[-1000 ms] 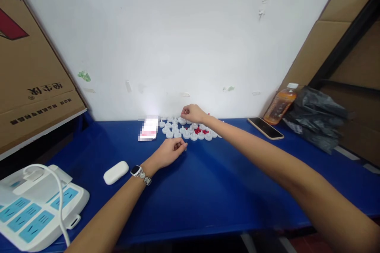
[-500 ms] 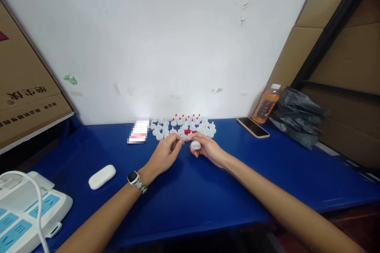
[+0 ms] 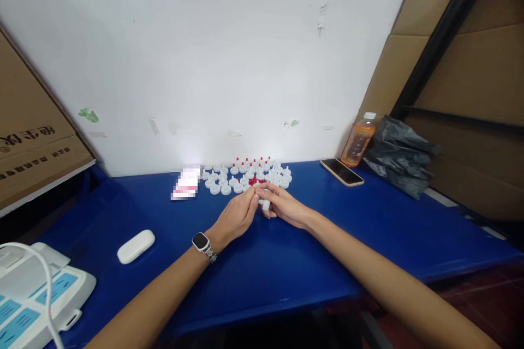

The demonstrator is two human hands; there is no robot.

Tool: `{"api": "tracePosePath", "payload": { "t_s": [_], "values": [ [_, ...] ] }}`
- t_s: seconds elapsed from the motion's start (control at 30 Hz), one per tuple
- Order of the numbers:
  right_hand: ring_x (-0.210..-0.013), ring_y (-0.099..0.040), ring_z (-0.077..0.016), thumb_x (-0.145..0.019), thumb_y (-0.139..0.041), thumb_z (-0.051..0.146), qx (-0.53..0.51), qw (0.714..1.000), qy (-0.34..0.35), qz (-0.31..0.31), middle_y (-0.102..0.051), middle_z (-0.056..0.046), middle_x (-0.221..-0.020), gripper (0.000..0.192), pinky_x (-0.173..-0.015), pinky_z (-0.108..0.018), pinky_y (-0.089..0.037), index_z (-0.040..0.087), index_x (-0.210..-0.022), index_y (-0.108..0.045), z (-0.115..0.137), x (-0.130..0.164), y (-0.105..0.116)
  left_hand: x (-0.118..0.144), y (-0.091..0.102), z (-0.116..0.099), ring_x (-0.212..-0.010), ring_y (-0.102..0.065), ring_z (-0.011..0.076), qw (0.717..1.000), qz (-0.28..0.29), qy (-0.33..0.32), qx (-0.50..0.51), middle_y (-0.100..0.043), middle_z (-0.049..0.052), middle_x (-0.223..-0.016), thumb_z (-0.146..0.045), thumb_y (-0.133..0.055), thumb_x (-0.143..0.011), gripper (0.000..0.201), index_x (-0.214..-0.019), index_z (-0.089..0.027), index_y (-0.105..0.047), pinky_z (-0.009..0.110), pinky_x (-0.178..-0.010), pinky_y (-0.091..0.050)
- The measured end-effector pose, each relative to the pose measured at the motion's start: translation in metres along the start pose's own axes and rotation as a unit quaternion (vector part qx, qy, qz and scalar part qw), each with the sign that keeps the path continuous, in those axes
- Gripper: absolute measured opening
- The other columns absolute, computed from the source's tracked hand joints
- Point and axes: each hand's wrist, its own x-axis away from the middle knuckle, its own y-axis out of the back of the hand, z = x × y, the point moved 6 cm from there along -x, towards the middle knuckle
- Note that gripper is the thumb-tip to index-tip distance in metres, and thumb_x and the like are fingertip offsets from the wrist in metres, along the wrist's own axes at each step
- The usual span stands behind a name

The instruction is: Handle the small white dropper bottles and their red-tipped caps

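My left hand (image 3: 239,214) and my right hand (image 3: 283,206) meet over the blue table (image 3: 286,262), fingertips together on one small white cap (image 3: 265,204). The left wrist wears a watch (image 3: 201,242). Just behind the hands lies a cluster of several white caps (image 3: 223,181), some with red tips, around a few loose red pieces (image 3: 252,180). What the left fingertips pinch against the cap is too small to tell.
A white case (image 3: 136,246) lies at the left, a white power strip (image 3: 36,297) with its cable at the near left corner. A phone (image 3: 341,171), an orange drink bottle (image 3: 358,140) and a black bag (image 3: 399,158) sit at the back right. Cardboard leans on both sides.
My right hand came back from the cap cluster holding a white cap. Both hands have closed together on it in front of the cluster. The view shifted slightly right.
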Motion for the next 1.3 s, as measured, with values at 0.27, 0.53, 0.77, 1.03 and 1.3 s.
{"api": "tracePosePath", "payload": {
  "t_s": [0.27,0.53,0.77,1.03,1.3],
  "values": [
    [-0.052,-0.049,-0.0120,-0.090,-0.054,0.058,0.159,0.976,0.133,-0.072,-0.056,0.004,-0.061,0.036,-0.055,-0.025,-0.038,0.023,-0.091,-0.051,0.016,0.000,-0.002,-0.004,0.009,0.004,-0.067,-0.052,0.0149,0.995,-0.077,0.042,0.037,-0.060,0.002,-0.074,-0.041,-0.025,-0.104,0.043,-0.079,-0.019,-0.053,0.029,-0.069,-0.040],
    [-0.086,-0.057,-0.0218,-0.096,-0.049,0.041,0.479,0.819,0.303,-0.091,-0.064,-0.008,-0.094,0.023,-0.082,-0.036,-0.043,0.023,-0.101,-0.062,0.063,0.027,-0.005,-0.019,-0.008,0.011,-0.054,-0.038,0.0117,0.959,-0.075,0.148,0.231,-0.040,-0.002,-0.059,-0.060,-0.023,-0.099,0.053,-0.070,-0.019,-0.042,0.027,-0.054,-0.035],
    [-0.057,-0.046,-0.0149,-0.098,-0.037,0.055,0.253,0.935,0.194,-0.154,-0.047,0.003,-0.065,0.034,-0.058,-0.028,-0.042,0.025,-0.087,-0.048,0.033,0.008,0.012,-0.020,0.002,-0.012,-0.074,-0.047,0.0171,0.998,-0.057,0.029,0.026,-0.052,0.003,-0.080,-0.046,-0.026,-0.102,0.036,-0.086,-0.021,-0.047,0.032,-0.074,-0.040],
    [-0.063,-0.049,-0.0147,-0.098,-0.039,0.050,0.365,0.876,0.218,-0.228,-0.052,0.002,-0.071,0.028,-0.064,-0.028,-0.041,0.025,-0.094,-0.049,0.057,0.022,0.032,-0.023,0.015,0.023,-0.051,-0.032,0.0106,0.944,-0.141,0.145,0.260,-0.030,-0.005,-0.059,-0.056,-0.022,-0.100,0.046,-0.070,-0.022,-0.030,0.026,-0.051,-0.037],
    [-0.065,-0.054,-0.0152,-0.094,-0.045,0.055,0.343,0.883,0.175,-0.268,-0.054,0.002,-0.070,0.033,-0.060,-0.026,-0.043,0.023,-0.098,-0.055,0.042,0.009,0.073,-0.074,0.032,0.022,-0.063,-0.048,0.0162,0.998,-0.036,0.022,-0.053,-0.055,0.002,-0.066,-0.041,-0.041,-0.097,0.036,-0.070,-0.019,-0.051,0.029,-0.064,-0.036]
  ]
}}
